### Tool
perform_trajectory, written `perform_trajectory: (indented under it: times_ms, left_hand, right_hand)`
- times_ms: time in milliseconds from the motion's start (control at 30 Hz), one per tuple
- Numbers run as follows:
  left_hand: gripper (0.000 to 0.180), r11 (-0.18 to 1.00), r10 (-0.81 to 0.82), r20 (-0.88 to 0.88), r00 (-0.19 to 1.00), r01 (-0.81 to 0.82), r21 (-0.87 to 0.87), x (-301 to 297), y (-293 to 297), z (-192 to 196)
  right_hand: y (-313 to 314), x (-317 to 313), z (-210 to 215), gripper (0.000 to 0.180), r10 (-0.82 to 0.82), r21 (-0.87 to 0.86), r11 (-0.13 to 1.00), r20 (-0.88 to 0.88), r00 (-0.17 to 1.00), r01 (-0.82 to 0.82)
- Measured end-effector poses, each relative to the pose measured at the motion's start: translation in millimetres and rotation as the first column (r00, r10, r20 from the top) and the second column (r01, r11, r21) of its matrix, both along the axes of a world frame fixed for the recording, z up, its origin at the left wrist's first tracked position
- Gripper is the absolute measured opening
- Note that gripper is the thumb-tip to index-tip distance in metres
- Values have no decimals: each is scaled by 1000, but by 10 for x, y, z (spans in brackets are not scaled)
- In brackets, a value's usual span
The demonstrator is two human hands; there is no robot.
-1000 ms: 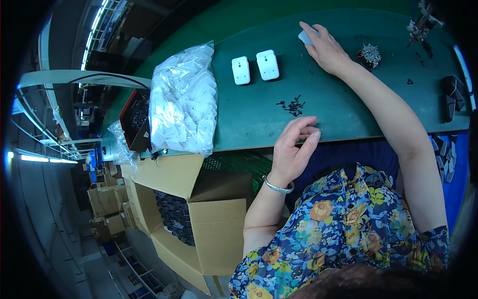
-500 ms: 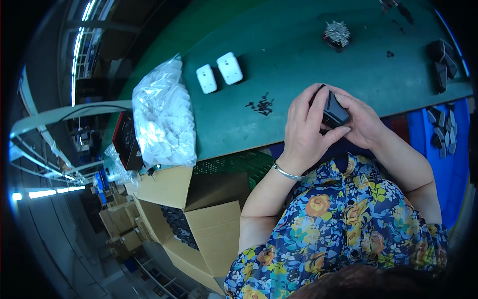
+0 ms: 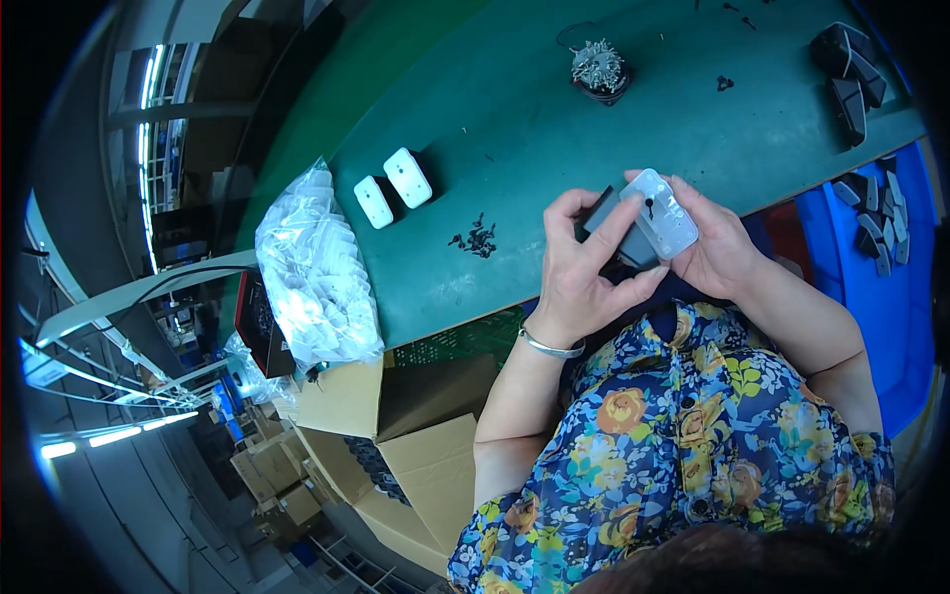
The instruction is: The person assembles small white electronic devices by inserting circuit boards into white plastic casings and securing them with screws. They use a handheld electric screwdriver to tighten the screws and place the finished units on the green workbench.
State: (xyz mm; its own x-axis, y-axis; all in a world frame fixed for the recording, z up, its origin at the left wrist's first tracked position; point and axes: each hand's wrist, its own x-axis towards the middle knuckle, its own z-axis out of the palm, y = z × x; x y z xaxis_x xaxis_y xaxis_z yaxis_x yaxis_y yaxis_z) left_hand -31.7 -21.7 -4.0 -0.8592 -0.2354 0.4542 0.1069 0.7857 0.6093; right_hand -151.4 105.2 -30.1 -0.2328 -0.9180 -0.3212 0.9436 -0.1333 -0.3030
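Between my two hands, above the near edge of the green table, is a black plastic housing (image 3: 633, 243) with a white translucent cover plate (image 3: 665, 220) on its upward face. My left hand (image 3: 586, 252) grips the black side, its index finger reaching onto the white face. My right hand (image 3: 717, 243) closes around the other side. A small black part sits on the white face near the left fingertip. To the left on the table lie a heap of small black pieces (image 3: 475, 238) and two white plates on dark bases, one (image 3: 374, 202) beside the other (image 3: 408, 178).
A clear bag of white parts (image 3: 317, 267) lies at the table's left end, beside an open cardboard box (image 3: 430, 475). A cluster of silver screws (image 3: 599, 67) stands farther back. Black housings (image 3: 849, 69) stand far right, above a blue bin (image 3: 861, 297) holding grey-black parts.
The housing has been turned over in my hands, so its white face now shows instead of the black one. The whole view has shifted slightly.
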Motion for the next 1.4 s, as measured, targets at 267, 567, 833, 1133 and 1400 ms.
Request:
perform_trajectory:
  times_ms: [267,567,833,1133,1400]
  left_hand:
    - [53,978,172,-42,984,-166,131,106,-109,-128]
    - [60,959,277,14,961,-276,-71,152,-90,-151]
    - [56,522,-65,-53,996,79,849,55,391,-5]
    - [44,331,-34,119,992,-101,938,-17,465,42]
    - [44,589,-26,165,986,-119,800,36,469,1]
  right_hand:
    - [46,-50,155,36,-94,92,989,-197,976,114]
    - [162,-7,85,41,-118,15,990,-428,896,138]
    - [114,187,202,41,-106,38,989,-488,866,142]
    - [185,6,200,29,-92,-67,946,-994,64,317]
    - [173,-137,400,16,63,-117,947,-847,-528,300]
